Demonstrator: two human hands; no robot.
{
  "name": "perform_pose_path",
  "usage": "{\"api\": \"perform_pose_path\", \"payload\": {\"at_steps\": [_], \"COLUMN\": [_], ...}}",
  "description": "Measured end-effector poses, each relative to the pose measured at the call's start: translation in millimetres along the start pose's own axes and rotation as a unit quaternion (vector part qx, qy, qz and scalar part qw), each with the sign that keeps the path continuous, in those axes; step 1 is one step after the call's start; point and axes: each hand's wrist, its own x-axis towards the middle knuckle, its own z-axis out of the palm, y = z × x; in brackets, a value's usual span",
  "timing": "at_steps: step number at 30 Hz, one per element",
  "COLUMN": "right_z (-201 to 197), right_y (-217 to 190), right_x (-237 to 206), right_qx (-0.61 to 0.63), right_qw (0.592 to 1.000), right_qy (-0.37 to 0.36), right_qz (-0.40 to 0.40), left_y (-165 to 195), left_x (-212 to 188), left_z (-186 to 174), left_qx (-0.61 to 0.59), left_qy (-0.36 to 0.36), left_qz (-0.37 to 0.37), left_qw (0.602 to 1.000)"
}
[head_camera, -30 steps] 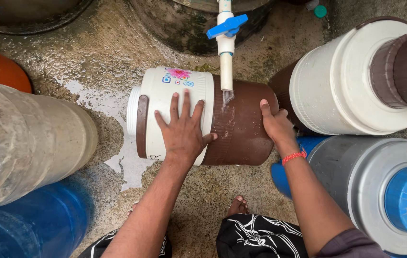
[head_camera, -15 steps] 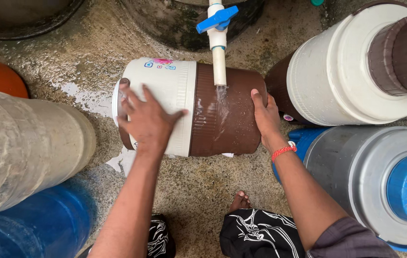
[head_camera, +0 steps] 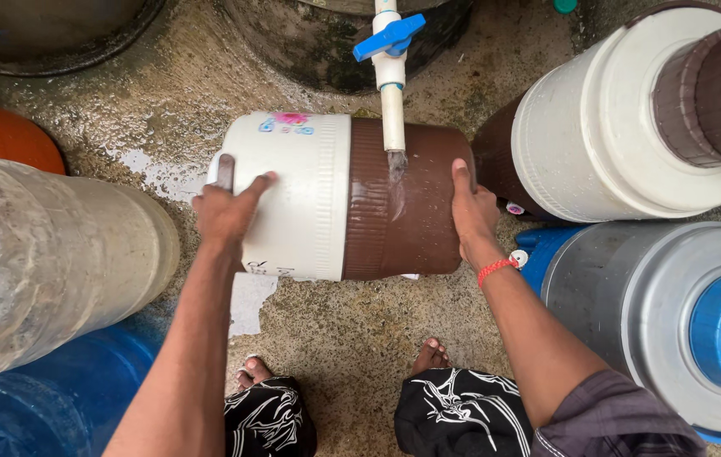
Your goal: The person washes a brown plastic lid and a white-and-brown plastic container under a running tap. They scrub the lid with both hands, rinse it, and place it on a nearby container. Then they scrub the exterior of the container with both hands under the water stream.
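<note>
A: Left hand clamps the cream end of the water cooler jug, fingers spread on it. Right hand is flat on the brown end, steadying.

B: Jug position?

A: On its side, frame centre, under the white pipe with the blue valve. Water hits the brown wall.

B: Risk?

A: Wet plastic, so it may slip or roll into the upright cooler at upper right. Floor looks wet, though hard to tell.

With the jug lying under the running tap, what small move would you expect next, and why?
Probably roll the jug a little further between both hands. Water from the tap falls on one strip of the brown part only; the left hand grips the white end and the right hand presses the brown end, placed to turn it.
</note>
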Motion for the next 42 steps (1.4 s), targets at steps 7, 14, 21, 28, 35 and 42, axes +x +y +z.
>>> {"api": "perform_pose_path", "payload": {"at_steps": [7, 14, 21, 28, 35, 42], "right_z": [15.6, 22.2, 50.7, 19.9, 43.5, 15.6], "right_y": [3.7, -9.2, -27.3, -49.1, -36.8, -51.2], "right_x": [-4.0, -14.4, -92.7, -81.6, -82.4, -60.9], "right_qx": [0.061, -0.147, -0.488, -0.392, -0.466, -0.409], "right_qw": [0.993, 0.982, 0.819, 0.78, 0.768, 0.834], "right_qy": [-0.103, -0.059, -0.031, -0.149, -0.055, -0.048], "right_qz": [0.006, -0.102, -0.3, -0.464, -0.436, -0.367], "left_y": [-11.2, 4.1, 32.2, 24.5, 16.2, 25.0], "left_x": [2.7, -13.6, -76.2, -64.1, -66.5, -46.2], "left_z": [-26.3, 3.2, 80.7, 86.3, 112.4, 91.2], "left_qx": [0.076, 0.273, 0.423, 0.393, 0.402, 0.435], "left_qy": [0.091, 0.1, -0.093, 0.04, 0.065, 0.042], "left_qz": [0.011, 0.036, 0.244, 0.341, 0.451, 0.39], "left_qw": [0.993, 0.956, 0.867, 0.853, 0.794, 0.811]}}
